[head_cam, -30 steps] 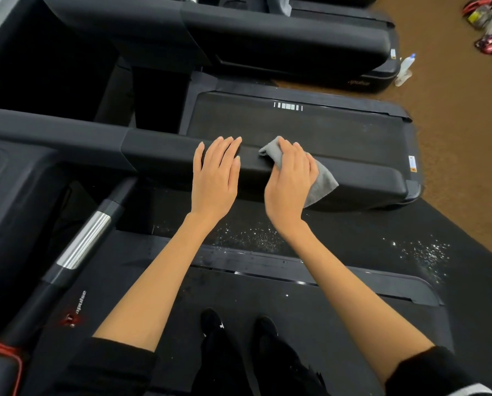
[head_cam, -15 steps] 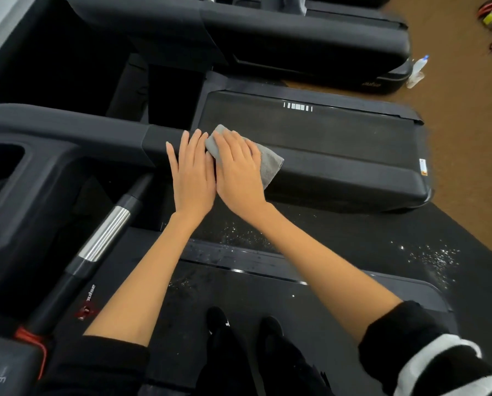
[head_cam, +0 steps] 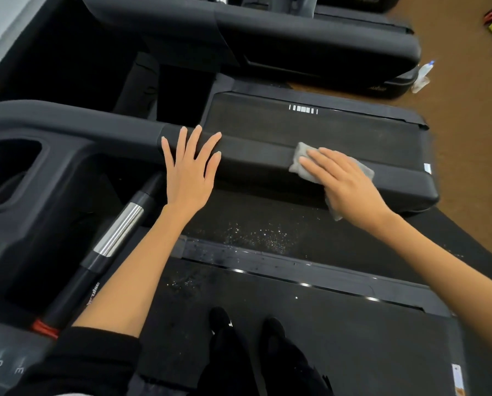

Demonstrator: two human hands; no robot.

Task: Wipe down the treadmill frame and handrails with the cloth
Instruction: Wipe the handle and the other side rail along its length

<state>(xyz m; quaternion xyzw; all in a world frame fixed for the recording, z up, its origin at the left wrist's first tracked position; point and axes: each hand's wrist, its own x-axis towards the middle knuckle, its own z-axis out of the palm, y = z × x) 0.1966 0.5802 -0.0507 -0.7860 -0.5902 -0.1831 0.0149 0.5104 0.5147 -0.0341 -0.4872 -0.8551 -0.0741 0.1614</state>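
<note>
Mid-stroke wiping of the handrail (head_cam: 253, 158), a broad black padded arm running left to right across the view. Right hand (head_cam: 344, 181) laid flat on the grey cloth (head_cam: 300, 164), fingers extended and pressing it onto the top face of the rail, right of centre; a fold of cloth hanging out below the heel of the hand over the near side of the rail. No curl round the fabric visible: pressed, not pinched. Left hand (head_cam: 189, 167) well apart to the left, palm down on the same rail near the seam, fingers straight and spread, holding nothing, apparently for bracing. Below the rail, the treadmill deck (head_cam: 296, 324) with pale specks scattered along its near side rail. Silver-banded grip bar (head_cam: 119, 232) at lower left and console frame (head_cam: 39, 178) beyond it, both untouched by the cloth. Spray bottle (head_cam: 423, 75) on the brown floor at upper right. Step in hand, by judgement: top of the right-hand rail, only partly covered. Next move likely calling for steady downward pressure while sliding toward the rounded end, then wrapping the cloth over the outer and near edges.
</note>
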